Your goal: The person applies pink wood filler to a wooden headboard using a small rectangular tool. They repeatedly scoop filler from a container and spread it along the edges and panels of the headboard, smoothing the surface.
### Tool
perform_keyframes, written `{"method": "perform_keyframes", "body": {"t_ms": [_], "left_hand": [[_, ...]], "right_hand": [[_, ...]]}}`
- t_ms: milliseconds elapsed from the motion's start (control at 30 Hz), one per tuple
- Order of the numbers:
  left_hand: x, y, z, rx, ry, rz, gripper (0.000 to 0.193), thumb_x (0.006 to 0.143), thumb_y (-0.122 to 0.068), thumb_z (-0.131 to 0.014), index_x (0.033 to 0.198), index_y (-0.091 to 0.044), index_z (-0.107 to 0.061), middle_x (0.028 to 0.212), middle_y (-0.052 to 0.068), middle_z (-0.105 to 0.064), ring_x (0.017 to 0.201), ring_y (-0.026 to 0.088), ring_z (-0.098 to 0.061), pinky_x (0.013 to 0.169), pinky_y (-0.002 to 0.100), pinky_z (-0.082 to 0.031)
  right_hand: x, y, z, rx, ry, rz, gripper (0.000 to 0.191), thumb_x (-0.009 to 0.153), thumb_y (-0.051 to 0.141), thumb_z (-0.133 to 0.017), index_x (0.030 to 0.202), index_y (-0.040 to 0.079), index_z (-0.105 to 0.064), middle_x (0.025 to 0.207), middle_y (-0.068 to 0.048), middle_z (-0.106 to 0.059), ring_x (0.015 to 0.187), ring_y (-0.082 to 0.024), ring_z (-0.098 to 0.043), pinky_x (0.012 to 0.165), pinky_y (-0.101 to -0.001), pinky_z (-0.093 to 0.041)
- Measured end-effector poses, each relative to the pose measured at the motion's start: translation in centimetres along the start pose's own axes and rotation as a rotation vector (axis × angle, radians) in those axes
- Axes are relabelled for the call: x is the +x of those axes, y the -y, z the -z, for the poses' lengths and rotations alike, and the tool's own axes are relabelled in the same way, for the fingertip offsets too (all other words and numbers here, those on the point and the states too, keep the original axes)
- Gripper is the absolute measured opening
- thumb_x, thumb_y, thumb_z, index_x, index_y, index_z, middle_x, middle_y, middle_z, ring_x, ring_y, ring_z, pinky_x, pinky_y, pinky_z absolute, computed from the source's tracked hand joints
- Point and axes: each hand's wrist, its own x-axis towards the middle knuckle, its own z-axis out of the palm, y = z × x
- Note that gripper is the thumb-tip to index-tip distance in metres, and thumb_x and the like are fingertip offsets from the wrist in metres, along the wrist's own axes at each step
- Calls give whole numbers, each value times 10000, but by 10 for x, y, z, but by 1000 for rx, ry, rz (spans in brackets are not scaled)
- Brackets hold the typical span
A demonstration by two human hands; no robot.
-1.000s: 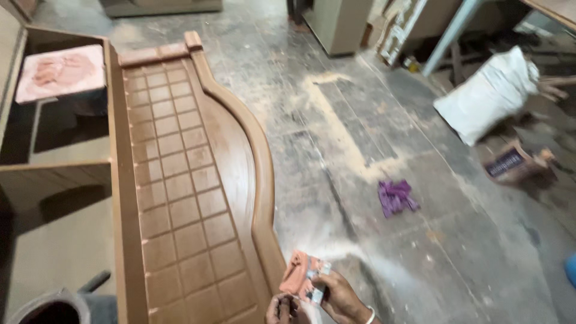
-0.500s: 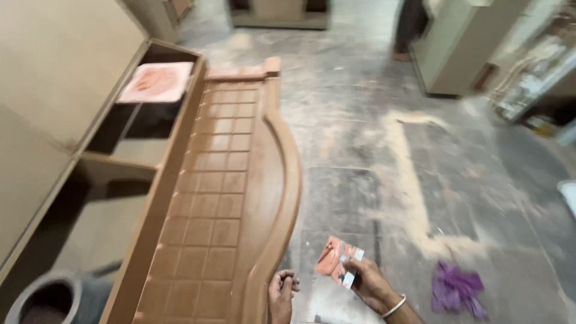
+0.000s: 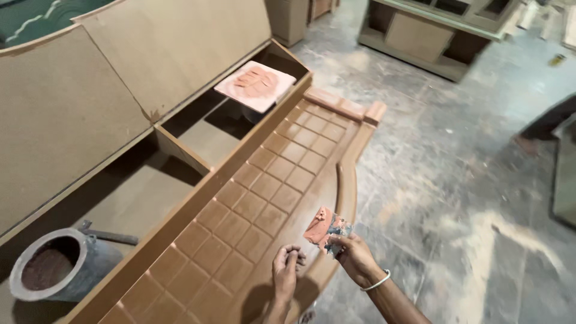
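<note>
Right hand (image 3: 354, 255) has its fingers pinched tight on a small flat scraper (image 3: 326, 227) smeared with reddish-brown paste, held up just above the curved edge of the brown grid-carved panel (image 3: 264, 192). Left hand (image 3: 287, 270) is curled nearly closed, fingertips bunched together and resting on the panel; can't tell if there's anything in it. Grey bucket (image 3: 60, 267) sits off left.

place: furniture workshop | signs: unfinished board cabinets (image 3: 432, 30), carved headboard panel (image 3: 252, 210), dusty concrete floor (image 3: 456, 180)

Open floor (image 3: 456, 180) right; panelled headboard (image 3: 264, 198) left.
</note>
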Motion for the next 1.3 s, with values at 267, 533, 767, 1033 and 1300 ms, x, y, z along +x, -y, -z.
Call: {"method": "perform_keyframes", "body": {"t_ms": [267,533,767,1033,1300], "left_hand": [[178,-38,-79,-105,-23,-25,206,1024,-201,-552,1134,-59,-653,910,38,-709,783,104,-650,693,248,-504],[387,-73,-94,-326,-181,95,337,1006,-303,-558,1248,-79,-628,1143,93,-738,1022,175,-703,837,308,-560],[575,-79,-116,-766,-411,115,837,973,-624,-526,1594,-143,-238,1495,160,-550,1244,216,-616,1009,393,-506],[638,-52,-116,-932,-779,-19,916,881,-638,-603,1584,-142,-287,1437,310,-536,1228,377,-619,1042,425,-509],[641,-42,-114,-880,-734,-43,892,907,-641,-579,1559,-77,-351,1416,258,-586,1223,342,-651,1057,434,-493]], "right_hand": [[198,136,-46,-202,149,123,163,956,37,-572,1093,-1,-652,937,-97,-694,829,-198,-676,733,-369,-562],[445,250,-162,-828,266,582,262,942,56,-578,1164,-6,-703,1051,-93,-742,930,-190,-698,805,-343,-553],[594,296,-235,-1531,503,1428,256,849,109,-643,1074,60,-756,1012,-159,-708,944,-371,-638,815,-479,-546],[655,273,-207,-2124,949,1546,263,830,129,-589,1039,52,-728,1052,-103,-704,978,-280,-672,681,-413,-580],[670,319,-274,-2285,956,1265,209,841,303,-674,871,101,-721,835,-124,-746,782,-292,-735,631,-450,-585]]}}
